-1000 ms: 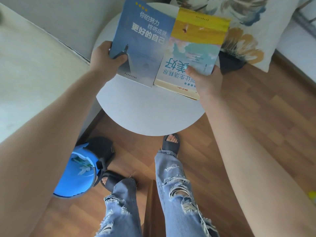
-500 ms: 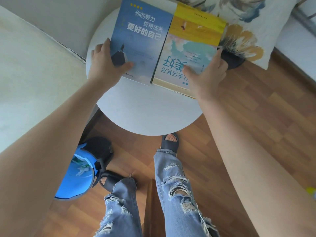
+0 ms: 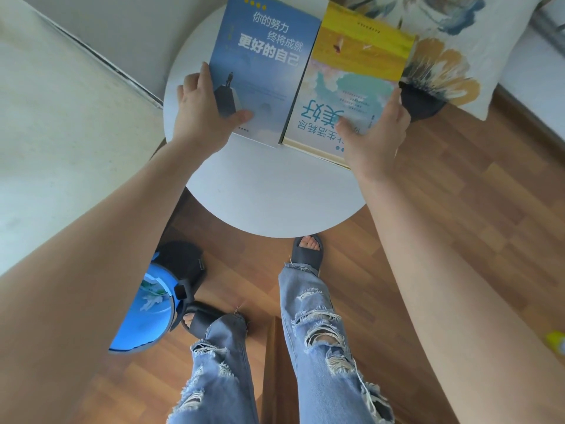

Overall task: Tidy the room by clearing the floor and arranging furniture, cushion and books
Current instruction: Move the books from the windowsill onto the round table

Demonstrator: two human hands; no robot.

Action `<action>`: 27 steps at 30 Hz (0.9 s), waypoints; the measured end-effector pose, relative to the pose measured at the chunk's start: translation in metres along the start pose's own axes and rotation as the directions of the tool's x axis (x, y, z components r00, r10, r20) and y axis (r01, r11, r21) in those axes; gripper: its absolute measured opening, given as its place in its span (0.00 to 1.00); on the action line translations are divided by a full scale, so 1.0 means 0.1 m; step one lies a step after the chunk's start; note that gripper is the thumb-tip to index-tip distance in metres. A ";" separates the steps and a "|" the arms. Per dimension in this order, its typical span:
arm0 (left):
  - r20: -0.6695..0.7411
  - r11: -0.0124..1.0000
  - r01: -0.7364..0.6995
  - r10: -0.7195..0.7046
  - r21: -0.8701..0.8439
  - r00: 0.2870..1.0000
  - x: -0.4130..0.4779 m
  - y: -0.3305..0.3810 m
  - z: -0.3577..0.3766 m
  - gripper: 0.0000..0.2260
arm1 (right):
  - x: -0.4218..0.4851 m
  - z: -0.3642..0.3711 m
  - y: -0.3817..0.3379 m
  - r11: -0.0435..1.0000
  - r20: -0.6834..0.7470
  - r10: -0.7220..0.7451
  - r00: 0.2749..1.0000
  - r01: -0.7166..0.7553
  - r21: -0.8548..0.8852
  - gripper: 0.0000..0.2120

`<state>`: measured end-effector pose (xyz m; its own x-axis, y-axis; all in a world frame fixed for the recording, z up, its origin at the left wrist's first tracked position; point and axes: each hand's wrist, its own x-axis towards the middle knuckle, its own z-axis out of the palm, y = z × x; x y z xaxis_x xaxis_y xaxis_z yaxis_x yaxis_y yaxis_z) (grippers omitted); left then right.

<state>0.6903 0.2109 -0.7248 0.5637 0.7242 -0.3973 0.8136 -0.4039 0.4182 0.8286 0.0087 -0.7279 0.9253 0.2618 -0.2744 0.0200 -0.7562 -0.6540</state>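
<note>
From the head view, looking down over the person's arms, two books now lie flat and side by side on the round white table (image 3: pixel 275 194): the blue book (image 3: pixel 263 71) on the left and the yellow book (image 3: pixel 351 81) on the right, their inner edges touching. A second ago both were lifted off the top, gripped by their near corners. Now the grip is gone. The left hand (image 3: pixel 204 111) rests with its fingers straight along the blue book's outer edge and its thumb on the cover. The right hand (image 3: pixel 379 133) does the same on the yellow book. The hands are well apart, one on each book, and seem to be squaring the pair. I'd say the books are as good as placed. The flowered cushion (image 3: pixel 458 41) leans just behind the table, and a small yellow thing (image 3: pixel 558 341) is on the wooden floor (image 3: pixel 458 209).
</note>
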 end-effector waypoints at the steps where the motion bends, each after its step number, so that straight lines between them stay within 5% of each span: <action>1: -0.001 1.000 0.002 -0.002 0.000 1.000 0.00 0.00 0.00 0.45 | -0.01 0.00 0.00 1.000 0.001 0.003 1.000 -0.003 -0.001 0.46; 27: 0.005 0.997 0.072 -0.072 -0.012 0.997 0.06 0.07 -0.10 0.42 | -0.10 -0.02 -0.08 0.989 0.040 0.074 0.996 -0.068 -0.134 0.46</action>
<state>0.6981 0.2184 -0.7162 0.5045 0.7484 -0.4306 0.8502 -0.3439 0.3985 0.8196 0.0115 -0.7184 0.9085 0.2287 -0.3497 0.0077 -0.8459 -0.5333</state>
